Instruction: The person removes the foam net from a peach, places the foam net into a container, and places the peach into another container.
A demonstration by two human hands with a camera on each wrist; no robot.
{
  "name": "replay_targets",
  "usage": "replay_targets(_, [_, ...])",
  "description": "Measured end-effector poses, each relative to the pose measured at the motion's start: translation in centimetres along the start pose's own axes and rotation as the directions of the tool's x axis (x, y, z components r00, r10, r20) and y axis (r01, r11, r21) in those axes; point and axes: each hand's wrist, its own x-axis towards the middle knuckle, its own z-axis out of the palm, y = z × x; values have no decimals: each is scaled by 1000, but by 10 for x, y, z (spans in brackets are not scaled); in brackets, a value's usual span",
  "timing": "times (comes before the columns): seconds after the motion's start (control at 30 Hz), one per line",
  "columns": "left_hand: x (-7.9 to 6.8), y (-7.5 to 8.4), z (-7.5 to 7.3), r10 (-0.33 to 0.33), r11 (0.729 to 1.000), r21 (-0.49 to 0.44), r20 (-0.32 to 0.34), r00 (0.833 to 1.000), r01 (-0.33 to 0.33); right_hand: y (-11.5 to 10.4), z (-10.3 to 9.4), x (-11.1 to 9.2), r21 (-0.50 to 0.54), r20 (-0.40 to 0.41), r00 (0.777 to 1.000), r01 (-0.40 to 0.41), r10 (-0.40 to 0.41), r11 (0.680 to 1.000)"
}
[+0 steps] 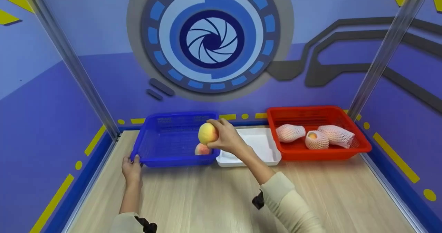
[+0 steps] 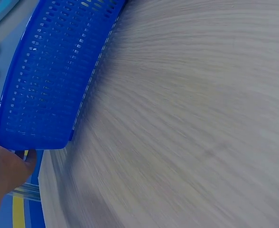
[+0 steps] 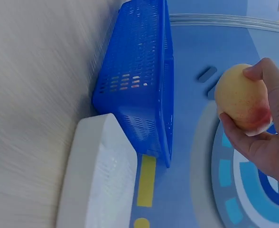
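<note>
My right hand [image 1: 226, 136] holds a yellow peach [image 1: 208, 133] with a red blush, thumb on one side and fingers on the other. It is above the right end of the blue basket [image 1: 165, 162]. In the right wrist view, the held peach [image 3: 241, 97] is apart from the basket wall. A second, pinkish peach [image 1: 202, 149] lies inside the basket at its right end, partly hidden behind the held one. At the basket's near left corner, my left hand [image 1: 132, 171] grips the rim. The left wrist view shows that hand [image 2: 9, 168] at the same corner.
A shallow white tray [image 1: 248, 163] stands right of the blue basket. Beyond it, a red basket [image 1: 317, 154] contains three fruits in white foam nets [image 1: 290, 133]. All stand on a wooden table [image 1: 207, 198] against a patterned back wall [image 1: 103, 84], with metal posts [image 1: 74, 62] at the sides.
</note>
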Motion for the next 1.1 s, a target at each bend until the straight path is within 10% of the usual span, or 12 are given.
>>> replay_targets(0.37, [1,1,0,-1,1000,-13,0,1000,1,0,-9,54,-85,179,984,20,-5,996])
replay_targets(0.67, [0,-2,1,15,999,-28,1,1000,-15,-3,-23,92,-196,219,964,-111,154,974])
replay_targets(1.1, [1,-3,-2,30,999,-40,0,1000,-30,-11,17,110,-181,293,926,-193,240,964])
